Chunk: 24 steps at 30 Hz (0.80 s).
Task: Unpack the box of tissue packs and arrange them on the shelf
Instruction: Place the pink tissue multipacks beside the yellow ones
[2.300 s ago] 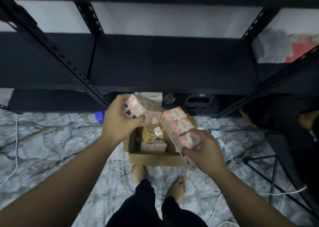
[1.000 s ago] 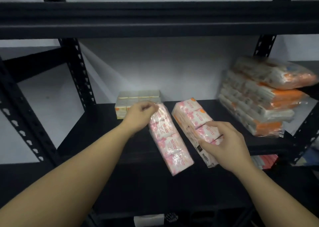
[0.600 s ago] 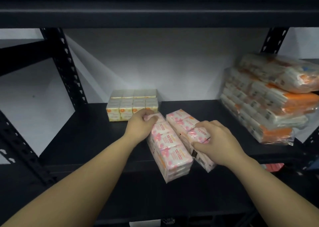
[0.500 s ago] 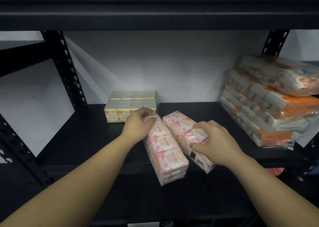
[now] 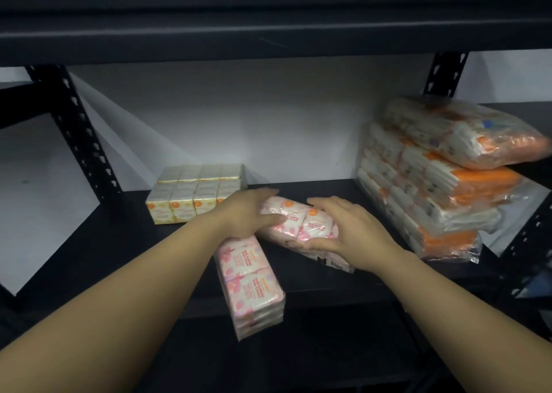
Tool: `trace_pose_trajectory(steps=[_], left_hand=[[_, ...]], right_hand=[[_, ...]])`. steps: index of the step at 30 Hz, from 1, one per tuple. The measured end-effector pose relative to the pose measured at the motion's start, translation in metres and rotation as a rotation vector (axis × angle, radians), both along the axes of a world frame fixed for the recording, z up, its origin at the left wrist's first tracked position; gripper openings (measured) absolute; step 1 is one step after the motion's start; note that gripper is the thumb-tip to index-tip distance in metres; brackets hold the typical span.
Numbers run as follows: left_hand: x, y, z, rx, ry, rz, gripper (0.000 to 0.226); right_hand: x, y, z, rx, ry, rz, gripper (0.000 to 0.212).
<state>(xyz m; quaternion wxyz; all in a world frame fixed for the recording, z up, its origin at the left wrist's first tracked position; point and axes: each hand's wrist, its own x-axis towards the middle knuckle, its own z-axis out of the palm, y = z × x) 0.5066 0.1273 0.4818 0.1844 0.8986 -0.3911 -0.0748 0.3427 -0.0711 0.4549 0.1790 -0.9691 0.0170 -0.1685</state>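
Pink-wrapped tissue pack [image 5: 250, 282] lies nearest me on the black shelf [image 5: 119, 252], its end over the front edge. Just beyond, my left hand [image 5: 245, 213] and right hand [image 5: 349, 228] curl their fingers round a second pink pack [image 5: 298, 222] from either side. Farther back: yellow packs [image 5: 194, 192] left, orange bundles [image 5: 433, 189] stacked right.

Stockroom or shop storage area w/ a black metal rack: slotted uprights [image 5: 80, 142] and dark shelf boards [image 5: 125, 243] against a plain white wall [image 5: 239, 118]. Goods sit in bulk, i.e. a block of small yellow tissue packs [image 5: 191, 197], pink multipacks [image 5: 251, 285] and a stack of orange-and-white wrapped bundles [image 5: 433, 189].
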Motion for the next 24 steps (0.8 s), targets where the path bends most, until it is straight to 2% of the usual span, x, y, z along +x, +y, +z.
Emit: trace_pose_trajectory(steps=[3, 7, 11, 17, 21, 24], left_hand=[[0.006, -0.002, -0.006, -0.085, -0.017, 0.030, 0.067], [0.007, -0.003, -0.015, -0.139, -0.084, 0.083, 0.056], [0.005, -0.001, -0.015, -0.120, -0.116, 0.070, 0.056], [0.004, 0.019, -0.017, -0.128, -0.114, 0.068, 0.041], [0.000, 0.030, -0.018, -0.014, -0.163, 0.177, 0.058], [0.000, 0.037, -0.020, 0.086, -0.118, 0.211, 0.070]], right_hand=[[0.005, -0.006, 0.000, -0.028, -0.036, -0.055, 0.086], [0.011, -0.011, -0.002, -0.100, -0.005, -0.133, 0.095], [0.019, -0.014, -0.006, -0.100, -0.031, -0.202, 0.074], [0.022, -0.012, -0.030, -0.169, -0.087, -0.246, 0.073], [0.030, 0.005, -0.031, -0.201, -0.096, -0.273, 0.090], [0.041, 0.022, -0.029, -0.225, -0.044, -0.225, 0.099]])
